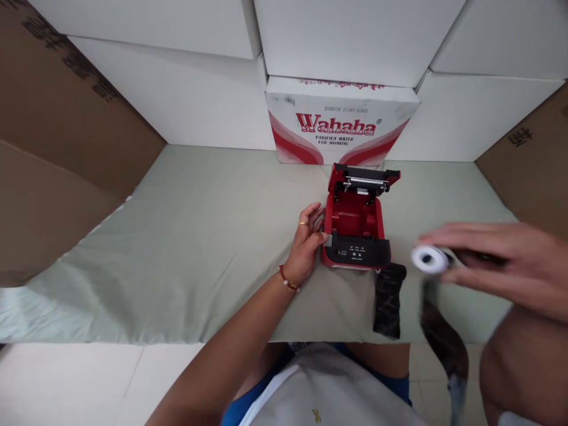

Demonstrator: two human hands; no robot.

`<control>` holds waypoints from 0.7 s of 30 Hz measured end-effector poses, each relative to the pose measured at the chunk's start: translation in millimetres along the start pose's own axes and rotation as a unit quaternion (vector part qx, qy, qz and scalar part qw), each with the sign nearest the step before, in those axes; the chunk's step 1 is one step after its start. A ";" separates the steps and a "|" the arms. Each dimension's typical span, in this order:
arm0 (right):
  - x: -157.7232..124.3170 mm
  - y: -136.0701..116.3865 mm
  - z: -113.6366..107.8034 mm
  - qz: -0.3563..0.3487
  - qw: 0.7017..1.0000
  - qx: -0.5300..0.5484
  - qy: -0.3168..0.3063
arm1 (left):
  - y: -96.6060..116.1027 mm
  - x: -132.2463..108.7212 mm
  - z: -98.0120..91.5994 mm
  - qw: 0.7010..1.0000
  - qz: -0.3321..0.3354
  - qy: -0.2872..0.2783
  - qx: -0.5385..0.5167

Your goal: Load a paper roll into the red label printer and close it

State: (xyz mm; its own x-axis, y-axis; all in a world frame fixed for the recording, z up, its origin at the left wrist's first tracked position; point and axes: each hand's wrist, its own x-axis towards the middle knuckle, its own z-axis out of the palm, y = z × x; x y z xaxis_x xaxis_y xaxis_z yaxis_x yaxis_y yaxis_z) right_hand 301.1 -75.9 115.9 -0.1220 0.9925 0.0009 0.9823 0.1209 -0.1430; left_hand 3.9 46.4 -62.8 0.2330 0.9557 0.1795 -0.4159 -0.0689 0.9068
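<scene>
Qty, clock pos. from red printer [355, 251] (1): L hand [305, 245] 1 at 9, w/ ring [303, 223] 1, bracelet [289, 284] 1. R hand [492, 260] 1, wht roll [421, 259] 1, 3–4. Blk strips [389, 302] prob. 2, one blurred, 4–5. Wahaha box [339, 121] 1 at 12. Plain wht boxes [355, 35] 5, 10–2. Brn cartons [57, 118] 2, 10 & 2.

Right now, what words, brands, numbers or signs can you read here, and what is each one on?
"Wahaha ®": white-and-red water carton.
"PURIFIED WATER FOR DRINKING": same carton.
Too small or blurred: the carton's code and red top lettering, panel labels on the red-and-black printer, the yellow mark on the shirt.
Too unclear to quote: dark characters on the left cardboard and right cardboard.
</scene>
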 end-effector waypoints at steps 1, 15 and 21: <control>13.5 -17.6 -1.2 0.001 1.000 -0.009 0.001 | -0.2 -4.0 1.0 0.999 0.021 0.019 0.034; 130.0 -126.0 23.1 0.051 0.983 -0.138 -0.111 | 49.4 -45.5 29.4 0.782 0.449 0.007 0.433; 147.6 -120.8 36.0 0.037 0.984 -0.126 -0.116 | 44.9 -49.4 36.7 0.759 0.426 -0.060 0.488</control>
State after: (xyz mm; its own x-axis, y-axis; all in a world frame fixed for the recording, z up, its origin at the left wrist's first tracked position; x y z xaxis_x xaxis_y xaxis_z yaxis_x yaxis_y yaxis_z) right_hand 159.3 55.4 97.7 -0.0493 0.9716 -0.2314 0.9902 0.0779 0.1159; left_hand 6.0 -14.3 -16.9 0.3470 0.4161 0.8405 0.3752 -0.8829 0.2822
